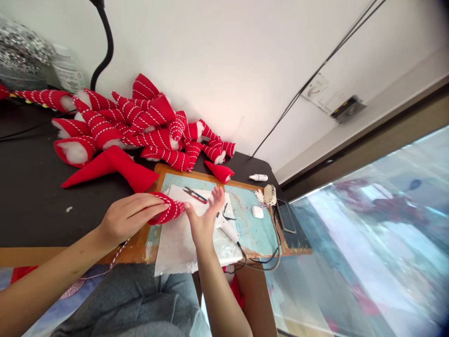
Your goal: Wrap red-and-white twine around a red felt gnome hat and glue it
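Observation:
My left hand [129, 216] is closed around a red cone wound with red-and-white twine [167, 210], held just above a white sheet [178, 243] on a wooden board [164, 172]. My right hand [205, 215] meets the cone's tip with thumb and forefinger, the other fingers raised and spread. A strand of the twine [117, 252] trails down from my left hand over the table edge. Red-handled thread snips [195, 195] lie on the sheet just beyond my hands.
A heap of finished red striped cones [140, 126] and plain red cones [112, 168] covers the black table behind. A white glue gun [228, 229], a small white bottle [258, 177], a phone [286, 216] and cables lie to the right. A lamp arm [105, 42] rises at the back.

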### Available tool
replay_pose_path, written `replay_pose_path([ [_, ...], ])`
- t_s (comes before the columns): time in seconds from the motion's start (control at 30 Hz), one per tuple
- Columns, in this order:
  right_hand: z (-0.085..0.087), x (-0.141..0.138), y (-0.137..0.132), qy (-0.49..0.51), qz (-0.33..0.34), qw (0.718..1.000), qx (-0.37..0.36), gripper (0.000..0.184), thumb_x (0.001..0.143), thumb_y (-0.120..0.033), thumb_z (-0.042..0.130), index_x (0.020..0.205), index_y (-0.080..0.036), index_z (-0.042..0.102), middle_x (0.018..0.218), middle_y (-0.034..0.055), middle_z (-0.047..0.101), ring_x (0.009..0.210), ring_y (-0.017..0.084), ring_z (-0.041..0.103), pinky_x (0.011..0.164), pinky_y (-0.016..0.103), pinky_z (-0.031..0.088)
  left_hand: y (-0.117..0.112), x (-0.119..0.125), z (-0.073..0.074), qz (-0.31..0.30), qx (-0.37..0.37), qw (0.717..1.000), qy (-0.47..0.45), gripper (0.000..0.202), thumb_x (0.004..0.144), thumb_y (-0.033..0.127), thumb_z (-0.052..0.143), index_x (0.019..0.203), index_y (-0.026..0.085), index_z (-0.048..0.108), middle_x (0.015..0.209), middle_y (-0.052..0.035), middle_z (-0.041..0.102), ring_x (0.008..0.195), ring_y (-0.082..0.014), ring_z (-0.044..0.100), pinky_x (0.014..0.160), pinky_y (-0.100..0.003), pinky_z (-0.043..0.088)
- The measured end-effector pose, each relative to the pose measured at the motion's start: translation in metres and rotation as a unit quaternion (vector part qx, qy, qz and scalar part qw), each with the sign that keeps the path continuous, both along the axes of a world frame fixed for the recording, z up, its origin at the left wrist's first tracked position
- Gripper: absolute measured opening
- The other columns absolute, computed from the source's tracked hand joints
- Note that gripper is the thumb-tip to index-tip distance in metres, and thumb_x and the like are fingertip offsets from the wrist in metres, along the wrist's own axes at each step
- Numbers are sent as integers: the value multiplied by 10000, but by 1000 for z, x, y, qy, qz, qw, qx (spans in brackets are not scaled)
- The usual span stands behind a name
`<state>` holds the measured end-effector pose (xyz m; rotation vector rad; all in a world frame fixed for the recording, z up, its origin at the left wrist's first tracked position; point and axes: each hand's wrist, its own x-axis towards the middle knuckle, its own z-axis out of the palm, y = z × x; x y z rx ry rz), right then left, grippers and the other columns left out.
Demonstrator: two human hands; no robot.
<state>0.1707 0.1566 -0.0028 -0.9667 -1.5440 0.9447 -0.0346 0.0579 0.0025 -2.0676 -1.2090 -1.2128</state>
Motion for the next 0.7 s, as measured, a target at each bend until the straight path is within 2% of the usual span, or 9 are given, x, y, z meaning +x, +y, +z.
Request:
replay_pose_path([
  [0.07, 11, 5, -14, -103, -3, 986, 132, 581, 910, -602, 795, 1316, -214, 644, 1358, 196, 706, 1322, 347, 655, 1115, 544, 542, -8, 2, -8, 0, -15, 1000, -6, 357, 1013, -2, 648, 1238, 236, 790, 1206, -34, 853, 1093, -211, 808, 1042, -362, 663],
  [0.13, 21, 6, -26, -160, 88, 970, 159, 192, 1002, -430, 744, 1062, -247, 754, 1023, 79, 812, 1007, 255, 757, 997, 437, 594, -19, 4, -17, 3, -40, 999, -35, 375, 1012, -18, 645, 1220, 252, 800, 1229, -13, 854, 1116, -202, 805, 1061, -366, 656],
  [0.17, 24, 5, -31, -173, 129, 964, 152, 121, 1023, -360, 723, 1000, -252, 774, 924, 42, 818, 899, 220, 760, 944, 391, 604, -26, 5, -21, 5, -58, 997, -47, 379, 1014, -17, 646, 1216, 263, 804, 1242, -4, 852, 1133, -203, 802, 1069, -371, 655],
  [0.27, 23, 1, -42, -182, 175, 958, 136, 107, 1026, -286, 717, 1001, -237, 808, 882, 22, 834, 845, 185, 765, 883, 322, 608, -46, 5, -35, 8, -106, 993, -52, 425, 1030, -29, 597, 1244, 274, 805, 1263, -4, 847, 1193, -207, 791, 1097, -363, 644],
  [0.37, 17, -2, -49, -212, 189, 946, 157, 120, 1021, -272, 715, 965, -235, 815, 918, 21, 849, 888, 181, 782, 866, 296, 596, -67, 6, -44, 19, -131, 990, -38, 569, 1034, -70, 534, 1398, 316, 739, 1288, 2, 841, 1221, -196, 787, 1111, -344, 637],
  [0.47, 15, -2, -54, -288, 189, 921, 182, 120, 982, -220, 718, 898, -246, 799, 900, 13, 840, 855, 187, 775, 794, 292, 572, -82, 10, -47, 22, -149, 988, -27, 768, 1021, -80, 572, 1615, 405, 534, 1256, 29, 852, 1186, -184, 806, 1110, -338, 644],
  [0.57, 17, 0, -57, -313, 193, 911, 188, 101, 965, -223, 733, 883, -244, 786, 875, 6, 822, 828, 182, 761, 760, 290, 556, -91, 16, -47, 26, -143, 989, -14, 923, 986, -103, 620, 1707, 416, 370, 1201, 37, 868, 1132, -183, 825, 1087, -325, 658],
  [0.63, 20, 1, -57, -297, 209, 914, 180, 94, 985, -280, 750, 907, -246, 790, 898, -6, 828, 846, 170, 762, 777, 281, 556, -94, 18, -47, 44, -140, 989, 0, 915, 980, -120, 611, 1696, 406, 393, 1164, 39, 876, 1088, -178, 832, 1052, -326, 667],
  [0.7, 22, 2, -56, -298, 226, 910, 177, 116, 1000, -322, 755, 916, -252, 796, 899, -16, 830, 851, 166, 759, 777, 281, 548, -95, 19, -47, 66, -136, 988, 16, 826, 981, -107, 634, 1621, 399, 505, 1104, 44, 883, 1016, -174, 834, 995, -339, 672],
])
